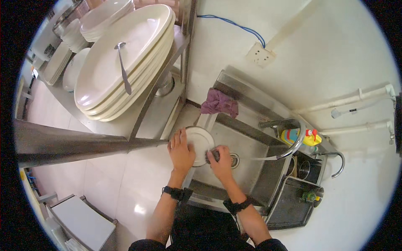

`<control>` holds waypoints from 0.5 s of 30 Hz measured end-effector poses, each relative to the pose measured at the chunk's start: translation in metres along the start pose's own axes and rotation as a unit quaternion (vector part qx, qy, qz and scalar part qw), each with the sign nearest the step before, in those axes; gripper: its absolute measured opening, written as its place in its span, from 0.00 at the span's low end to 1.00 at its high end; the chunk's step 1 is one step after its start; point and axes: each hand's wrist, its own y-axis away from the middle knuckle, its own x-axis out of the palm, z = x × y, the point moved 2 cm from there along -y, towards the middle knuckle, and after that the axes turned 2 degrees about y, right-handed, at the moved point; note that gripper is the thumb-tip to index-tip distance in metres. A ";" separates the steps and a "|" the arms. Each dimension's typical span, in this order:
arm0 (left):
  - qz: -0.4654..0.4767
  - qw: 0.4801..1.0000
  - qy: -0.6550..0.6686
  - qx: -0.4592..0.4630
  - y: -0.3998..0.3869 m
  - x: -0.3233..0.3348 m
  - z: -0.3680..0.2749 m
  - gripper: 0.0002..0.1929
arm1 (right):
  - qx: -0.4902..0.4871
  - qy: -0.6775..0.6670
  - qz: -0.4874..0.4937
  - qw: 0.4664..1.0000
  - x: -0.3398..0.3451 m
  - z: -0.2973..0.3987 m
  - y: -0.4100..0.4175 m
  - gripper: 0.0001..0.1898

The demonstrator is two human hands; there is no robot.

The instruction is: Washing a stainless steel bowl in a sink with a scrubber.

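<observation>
My left hand (181, 153) grips the left side of a round white plate (201, 141), holding it over the left edge of a stainless steel sink (251, 175). The plate has a dark rim line. A dark scouring pad (213, 156) is pinched in my right hand (223, 161), against the plate's lower right part. From the curved metal tap (301, 135) a stream of water (259, 159) runs into the basin towards the drain (234, 160). The fingertips of my left hand lie on top of the plate; its thumb is partly visible.
Large oval plates (103, 72) are stacked on a metal shelf at left, with a spoon (124, 72) on top. A purple cloth (218, 103) hangs on the sink's far corner. A yellow bottle (298, 137) stands behind the tap; a dark tray (290, 204) lies at right.
</observation>
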 end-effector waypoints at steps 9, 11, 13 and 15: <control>-0.079 0.995 -0.013 0.062 -0.008 0.012 -0.003 0.19 | -0.156 0.167 -0.053 0.972 0.019 0.011 -0.045 0.12; -0.050 0.997 0.024 0.044 -0.009 0.007 -0.009 0.18 | -0.158 0.154 -0.064 0.973 0.014 0.019 -0.081 0.12; -0.062 0.997 0.011 0.033 -0.009 0.008 -0.009 0.18 | -0.169 0.139 -0.079 0.973 0.017 0.021 -0.084 0.12; -0.074 0.997 -0.002 0.022 -0.005 0.008 -0.005 0.17 | -0.151 0.178 -0.037 0.972 0.021 0.013 -0.053 0.12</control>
